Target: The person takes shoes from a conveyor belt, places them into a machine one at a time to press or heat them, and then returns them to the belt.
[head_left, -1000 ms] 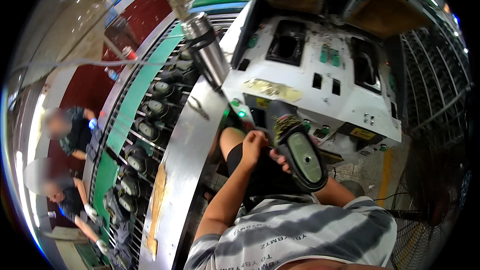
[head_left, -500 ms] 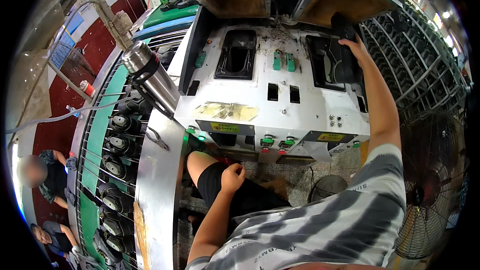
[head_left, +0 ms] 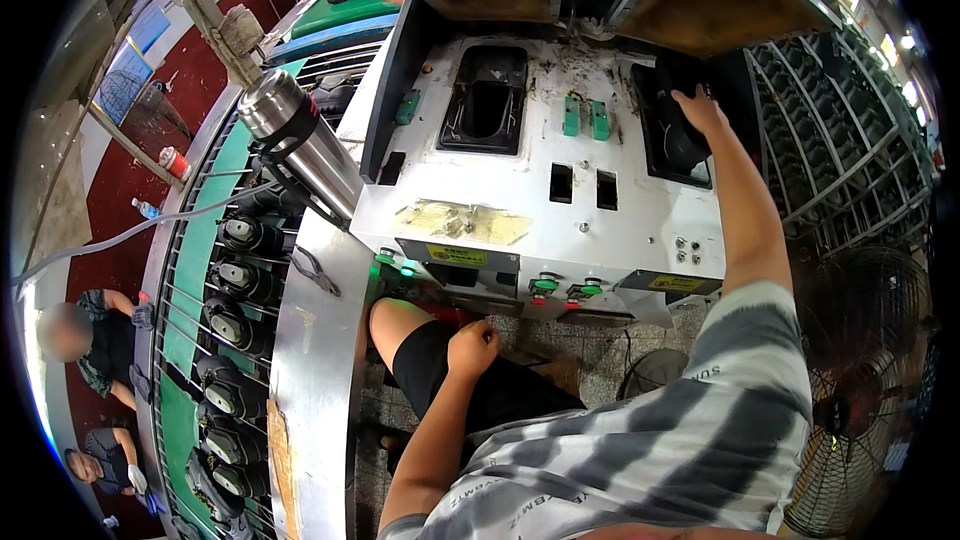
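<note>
Steel flask (head_left: 300, 145) left of press (head_left: 540, 190)

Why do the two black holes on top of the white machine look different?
The left cavity is open and nothing covers it; the right cavity is mostly covered by a dark shoe piece. The right hand presses on that piece, while no hand is near the left cavity; the left hand rests on the lap. Both are dark, shoe-shaped pits in the white machine top.

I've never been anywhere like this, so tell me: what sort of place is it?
Most likely a shoe factory floor. The right hand presses a dark shoe part into a white two-station press machine, and a green conveyor alongside carries a row of black shoes.
</note>
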Available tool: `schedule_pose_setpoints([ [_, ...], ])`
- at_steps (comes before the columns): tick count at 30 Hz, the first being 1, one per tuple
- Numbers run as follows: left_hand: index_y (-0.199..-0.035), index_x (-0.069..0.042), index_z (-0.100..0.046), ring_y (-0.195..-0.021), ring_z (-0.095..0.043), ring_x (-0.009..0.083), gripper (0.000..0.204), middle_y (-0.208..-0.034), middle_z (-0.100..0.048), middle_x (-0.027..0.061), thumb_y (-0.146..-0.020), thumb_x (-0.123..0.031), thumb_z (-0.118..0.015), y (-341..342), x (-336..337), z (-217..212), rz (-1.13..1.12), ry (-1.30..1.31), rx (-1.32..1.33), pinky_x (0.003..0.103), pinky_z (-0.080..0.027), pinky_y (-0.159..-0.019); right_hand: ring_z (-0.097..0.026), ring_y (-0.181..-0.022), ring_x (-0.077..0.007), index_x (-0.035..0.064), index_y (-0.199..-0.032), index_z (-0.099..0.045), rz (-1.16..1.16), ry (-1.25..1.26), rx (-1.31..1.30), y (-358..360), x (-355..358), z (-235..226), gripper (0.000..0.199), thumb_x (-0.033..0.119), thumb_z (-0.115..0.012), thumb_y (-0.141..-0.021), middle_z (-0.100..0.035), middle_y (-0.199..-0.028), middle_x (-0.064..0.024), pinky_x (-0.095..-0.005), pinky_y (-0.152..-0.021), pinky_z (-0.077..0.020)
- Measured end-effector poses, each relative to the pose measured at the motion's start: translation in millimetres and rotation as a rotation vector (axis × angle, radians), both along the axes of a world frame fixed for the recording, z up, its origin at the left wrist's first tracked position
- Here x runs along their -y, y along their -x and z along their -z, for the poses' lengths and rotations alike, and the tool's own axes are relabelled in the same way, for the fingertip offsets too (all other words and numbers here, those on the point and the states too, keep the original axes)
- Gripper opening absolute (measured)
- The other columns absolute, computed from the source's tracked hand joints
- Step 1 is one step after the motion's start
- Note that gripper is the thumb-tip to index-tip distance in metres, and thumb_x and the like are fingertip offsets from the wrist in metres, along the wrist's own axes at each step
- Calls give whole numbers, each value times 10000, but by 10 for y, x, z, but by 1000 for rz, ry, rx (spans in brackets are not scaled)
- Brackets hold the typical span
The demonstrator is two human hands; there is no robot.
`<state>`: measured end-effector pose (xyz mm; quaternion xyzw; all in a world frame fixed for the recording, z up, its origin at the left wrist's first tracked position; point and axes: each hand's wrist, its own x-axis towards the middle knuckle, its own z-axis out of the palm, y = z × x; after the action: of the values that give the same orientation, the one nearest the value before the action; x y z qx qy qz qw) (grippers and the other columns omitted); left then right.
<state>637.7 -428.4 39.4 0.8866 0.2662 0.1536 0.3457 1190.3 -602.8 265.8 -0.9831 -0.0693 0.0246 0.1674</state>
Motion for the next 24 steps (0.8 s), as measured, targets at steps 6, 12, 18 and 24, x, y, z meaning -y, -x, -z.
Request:
schedule_pose_setpoints([
  [6,-790,-59,-660,-752,-642,358,206,-797,-665,160,-812,-257,-610,-186,186,-33,202,50,-184,451,-511,-664,-524,-1141,-329,5,-1254,-534,-336,-460,788,1451,1135,670,454,218,-667,-876,-521,-1289,-175,-388,-985,-399],
  [12,-938,-24,-664,-852,-603,431,280,-891,-658,221,-892,-271,-540,-861,871,-324,564,334,-27,500,-475,-748,-499,-697,-202,-9,-953,-497,954,-1475,159,2653,2430,1713,371,361,-530,-950,-531,-900,-98,-338,-660,-470],
  [18,-990,-38,-665,-746,-616,383,228,-799,-659,184,-908,-186,-511,-1438,1007,-330,531,317,55,450,-475,-681,-448,-647,-174,95,-832,-455,74,-2102,-603,2323,3388,2457,471,552,-435,-945,-471,-765,-34,-334,-633,-414],
  [24,-936,-40,-690,-733,-652,276,198,-800,-679,136,-890,-197,-578,50,115,-325,215,350,275,365,-506,-681,-426,-629,-128,96,-858,-511,688,-1366,-613,3138,2339,2792,276,361,-533,-933,-462,-741,11,-277,-604,-393],
])
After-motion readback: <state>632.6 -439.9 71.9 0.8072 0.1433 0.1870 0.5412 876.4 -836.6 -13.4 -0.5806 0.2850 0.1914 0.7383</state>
